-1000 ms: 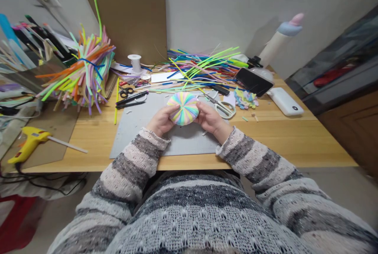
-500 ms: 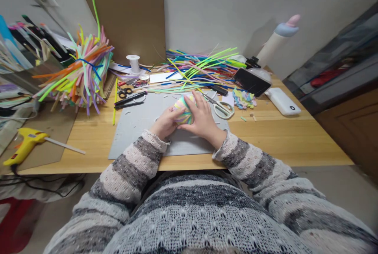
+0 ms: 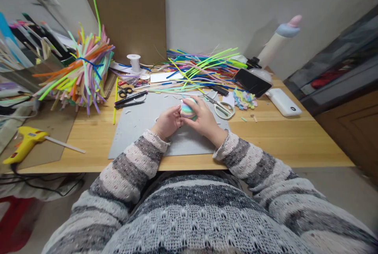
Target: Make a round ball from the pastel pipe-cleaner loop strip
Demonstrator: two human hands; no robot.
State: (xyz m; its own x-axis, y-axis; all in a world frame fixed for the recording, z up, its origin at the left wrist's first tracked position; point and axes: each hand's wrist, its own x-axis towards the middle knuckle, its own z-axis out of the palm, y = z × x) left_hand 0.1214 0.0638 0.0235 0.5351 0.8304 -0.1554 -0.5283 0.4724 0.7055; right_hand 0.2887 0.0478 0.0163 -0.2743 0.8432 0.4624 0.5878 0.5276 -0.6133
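Observation:
A round pastel-striped ball (image 3: 187,109) made of coloured strips is held between both hands above the grey cutting mat (image 3: 138,124). My left hand (image 3: 167,122) grips its left side with curled fingers. My right hand (image 3: 203,119) wraps over its right side and top, hiding most of it. Only a small pink, green and blue part shows between the fingers.
White-handled scissors (image 3: 222,108) lie right of the hands, black scissors (image 3: 126,91) and a black tool (image 3: 131,99) to the left. Loose coloured strips (image 3: 201,69) fill the back, a bundle (image 3: 79,75) stands left. A phone (image 3: 252,82), power bank (image 3: 283,102), glue gun (image 3: 25,143), thread spool (image 3: 134,62).
The ball was turned from face-up to side-on. My right hand moved over its top and both hands closed in around it, covering most of it.

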